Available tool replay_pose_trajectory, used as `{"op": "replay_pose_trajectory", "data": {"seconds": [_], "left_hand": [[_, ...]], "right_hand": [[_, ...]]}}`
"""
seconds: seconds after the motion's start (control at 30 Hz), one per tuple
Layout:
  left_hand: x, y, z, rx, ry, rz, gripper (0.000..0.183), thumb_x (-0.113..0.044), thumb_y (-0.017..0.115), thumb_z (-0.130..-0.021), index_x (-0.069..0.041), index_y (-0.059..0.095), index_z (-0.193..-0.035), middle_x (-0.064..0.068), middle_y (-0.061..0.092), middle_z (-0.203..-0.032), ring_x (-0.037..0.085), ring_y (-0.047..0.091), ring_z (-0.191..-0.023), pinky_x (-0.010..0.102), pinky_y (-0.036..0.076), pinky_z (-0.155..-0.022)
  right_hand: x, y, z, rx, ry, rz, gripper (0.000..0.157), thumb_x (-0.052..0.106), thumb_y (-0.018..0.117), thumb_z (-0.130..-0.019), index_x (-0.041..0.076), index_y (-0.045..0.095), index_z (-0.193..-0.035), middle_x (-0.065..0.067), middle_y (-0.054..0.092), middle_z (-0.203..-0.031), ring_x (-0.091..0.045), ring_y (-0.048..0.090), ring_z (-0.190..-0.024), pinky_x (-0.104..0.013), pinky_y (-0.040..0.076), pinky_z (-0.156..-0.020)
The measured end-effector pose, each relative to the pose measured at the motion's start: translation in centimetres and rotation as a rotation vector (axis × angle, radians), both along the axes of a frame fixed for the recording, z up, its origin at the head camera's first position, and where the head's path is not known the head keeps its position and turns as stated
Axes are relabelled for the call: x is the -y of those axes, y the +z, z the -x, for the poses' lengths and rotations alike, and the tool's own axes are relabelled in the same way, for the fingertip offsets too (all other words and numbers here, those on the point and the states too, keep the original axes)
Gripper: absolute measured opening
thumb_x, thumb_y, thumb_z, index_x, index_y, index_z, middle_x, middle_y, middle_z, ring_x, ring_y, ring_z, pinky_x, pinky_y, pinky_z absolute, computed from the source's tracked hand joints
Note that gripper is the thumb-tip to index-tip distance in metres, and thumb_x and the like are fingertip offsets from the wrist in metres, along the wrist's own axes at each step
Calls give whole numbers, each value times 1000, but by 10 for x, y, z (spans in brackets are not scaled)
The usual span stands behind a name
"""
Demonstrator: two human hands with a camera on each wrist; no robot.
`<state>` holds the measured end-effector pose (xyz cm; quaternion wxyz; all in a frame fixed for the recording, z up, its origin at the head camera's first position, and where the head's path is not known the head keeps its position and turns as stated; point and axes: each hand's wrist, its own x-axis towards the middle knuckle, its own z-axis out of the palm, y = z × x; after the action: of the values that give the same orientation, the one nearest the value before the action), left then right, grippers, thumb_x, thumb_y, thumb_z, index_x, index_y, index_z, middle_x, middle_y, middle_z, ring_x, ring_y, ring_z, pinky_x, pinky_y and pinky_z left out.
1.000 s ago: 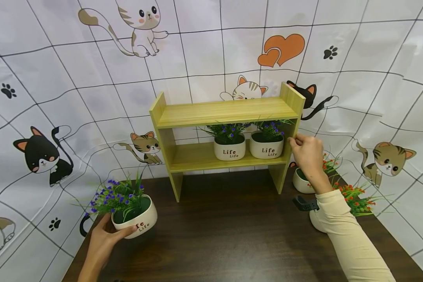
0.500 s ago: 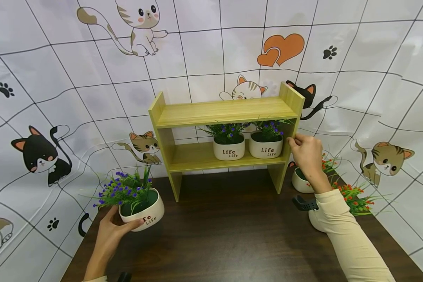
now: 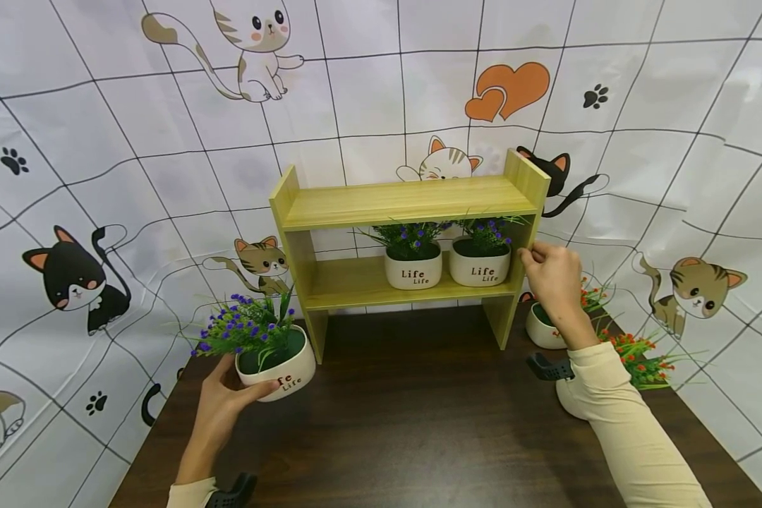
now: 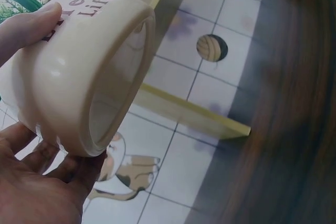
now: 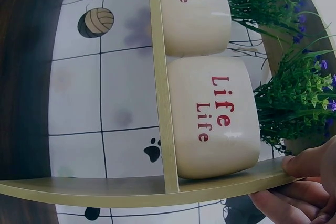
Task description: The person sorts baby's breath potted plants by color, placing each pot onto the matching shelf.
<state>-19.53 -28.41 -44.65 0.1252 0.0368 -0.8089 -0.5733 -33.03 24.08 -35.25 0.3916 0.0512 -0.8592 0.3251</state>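
Note:
My left hand (image 3: 221, 406) holds a white flowerpot (image 3: 286, 370) with purple flowers and green leaves, thumb on the lettered front and fingers round its far side. The pot is tilted and lifted off the table, left of the wooden shelf (image 3: 406, 201). In the left wrist view the pot's (image 4: 68, 72) underside shows. My right hand (image 3: 554, 279) pinches the edge of the shelf's right side panel; in the right wrist view the thumb (image 5: 310, 161) lies on the panel's inner face. Two similar flowerpots (image 3: 414, 271) (image 3: 480, 268) stand side by side on the middle board's right half.
Two white pots with orange-red flowers, a rear one (image 3: 542, 330) and a nearer one (image 3: 638, 360), stand right of the shelf, partly behind my right arm. The dark wooden table (image 3: 381, 423) runs back to a wall covering (image 3: 368, 92) printed with cats.
My left hand has carried the flowerpot right and a little up, closer to the shelf's left panel. The right hand stays at the right panel.

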Motion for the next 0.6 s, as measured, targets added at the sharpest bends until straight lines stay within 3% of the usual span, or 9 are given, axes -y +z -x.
{"op": "replay_pose_trajectory", "data": {"seconds": [0.37,0.6], "left_hand": [[-17,7,9,-26,-52,-32,74,-15,91,-84,-7,55,-148,14,69,-131,3,69,-107,21,60,-87],[-28,9,17,-87,-92,-99,90,-7,90,-84,-18,41,-160,2,60,-142,8,64,-121,20,59,-91]], "right_hand": [[0,0,-1,8,-8,-2,19,8,73,-100,-8,82,-99,-23,78,-78,6,42,-46,-15,30,-45],[0,0,-1,13,5,-3,20,8,72,-100,-9,82,-100,-24,77,-77,8,40,-44,-16,30,-43]]}}
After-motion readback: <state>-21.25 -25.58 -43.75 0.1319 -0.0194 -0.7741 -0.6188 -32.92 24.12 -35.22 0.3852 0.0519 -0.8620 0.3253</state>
